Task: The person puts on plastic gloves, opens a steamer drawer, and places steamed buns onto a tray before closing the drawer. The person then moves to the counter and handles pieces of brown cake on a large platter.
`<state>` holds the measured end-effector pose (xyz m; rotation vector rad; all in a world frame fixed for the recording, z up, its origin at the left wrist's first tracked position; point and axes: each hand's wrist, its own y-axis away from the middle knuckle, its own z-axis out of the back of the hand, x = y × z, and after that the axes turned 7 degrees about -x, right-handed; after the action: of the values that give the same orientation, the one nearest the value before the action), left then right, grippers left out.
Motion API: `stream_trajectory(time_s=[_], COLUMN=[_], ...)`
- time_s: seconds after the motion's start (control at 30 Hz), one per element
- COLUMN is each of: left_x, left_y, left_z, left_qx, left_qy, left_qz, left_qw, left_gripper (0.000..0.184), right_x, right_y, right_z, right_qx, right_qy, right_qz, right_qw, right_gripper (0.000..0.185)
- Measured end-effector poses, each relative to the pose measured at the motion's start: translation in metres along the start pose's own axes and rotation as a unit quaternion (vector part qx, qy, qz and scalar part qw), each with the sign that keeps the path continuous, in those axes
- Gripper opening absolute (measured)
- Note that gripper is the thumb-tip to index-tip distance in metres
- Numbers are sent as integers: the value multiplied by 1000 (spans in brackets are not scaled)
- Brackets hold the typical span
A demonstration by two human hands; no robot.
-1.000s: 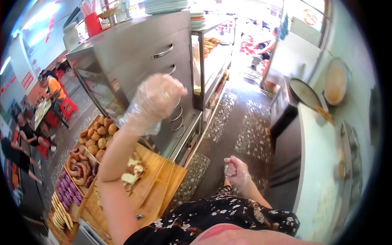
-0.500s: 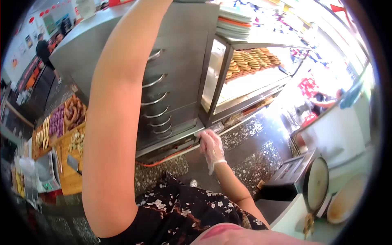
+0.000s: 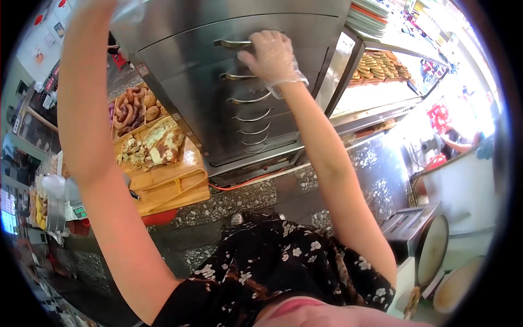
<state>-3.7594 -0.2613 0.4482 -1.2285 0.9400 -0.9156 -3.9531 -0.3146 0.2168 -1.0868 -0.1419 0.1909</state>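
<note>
My right hand (image 3: 275, 57), in a clear plastic glove, is at the top visible handle (image 3: 231, 43) of a tall stainless-steel cabinet (image 3: 190, 82). Its fingers curl over the right part of that drawer handle, covering it, and the thumb points left below it. More curved handles run down the cabinet front, and the drawers look closed. At the top left edge, my left hand (image 3: 128, 10) shows only as a bit of clear glove over the cabinet top. Its fingers are cut off by the frame, so their pose is hidden.
Left of the cabinet, a wooden board (image 3: 180, 193) holds a cut filled flatbread (image 3: 163, 143) and tongs. Behind lie sausages (image 3: 128, 111). On the right stand a glass display case with stacked pastries (image 3: 381, 65), plates (image 3: 368, 19), and a round pan (image 3: 434, 250). A person's arm shows at far right.
My right hand has risen from the cabinet's lower right corner to the upper handle. My left arm has swung left, and the view has turned, showing more of the board.
</note>
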Motion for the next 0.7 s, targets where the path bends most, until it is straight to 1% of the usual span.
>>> stream_trajectory(time_s=[0.03,0.07,0.13,0.17,0.2,0.27,0.3,0.33,0.37,0.4,0.43,0.47,0.5,0.57,0.6,0.63,0.67,0.7], left_x=[14,28,58,63,64,72,76,79,82,87,92,92,88,73,67,60,54,54], left_y=[2,4,17,20,25,37,46,46,47,44,40,40,45,56,56,57,58,59], left_z=[19,38,54,63,74,85,85,85,85,79,65,54,45,32,24,16,7,-1], left_qx=[6,11,-22,-29,-28,-28,-10,30,72,106,118,118,107,78,44,9,-26,-45], left_qy=[-17,-34,126,136,186,246,312,337,363,368,357,351,349,354,374,392,407,400], left_qz=[-13,-26,-49,-52,-50,-50,-27,-70,-111,-174,-255,-312,-354,-378,-394,-410,-425,-430], left_qw=[1000,999,991,989,981,968,950,938,922,907,891,875,861,852,838,824,808,808], left_gripper=[11,10,6,6,10,14,13,10,8,7,6,6,7,2,2,2,3,2], right_x=[8,18,36,48,61,73,79,84,85,79,73,64,70,77,76,65,65,63], right_y=[0,2,16,21,29,50,55,60,67,73,79,80,63,29,23,43,55,60], right_z=[5,18,51,73,96,132,152,171,189,207,225,239,259,283,283,287,287,292], right_qx=[-9,-15,-23,4,32,42,37,34,52,14,-37,-143,-157,-150,-130,-110,-83,-80], right_qy=[-10,-5,-5,3,11,16,29,42,18,-97,-211,-402,-454,-469,-436,-323,-193,-194], right_qz=[-34,-35,-46,-71,-99,-104,-86,-69,-138,-208,-268,-314,-392,-500,-534,-394,-233,-237], right_qw=[999,999,999,997,995,994,995,996,989,973,939,848,785,712,712,854,950,949], right_gripper=[32,32,31,32,33,30,30,29,38,46,55,66,73,81,83,72,63,63])
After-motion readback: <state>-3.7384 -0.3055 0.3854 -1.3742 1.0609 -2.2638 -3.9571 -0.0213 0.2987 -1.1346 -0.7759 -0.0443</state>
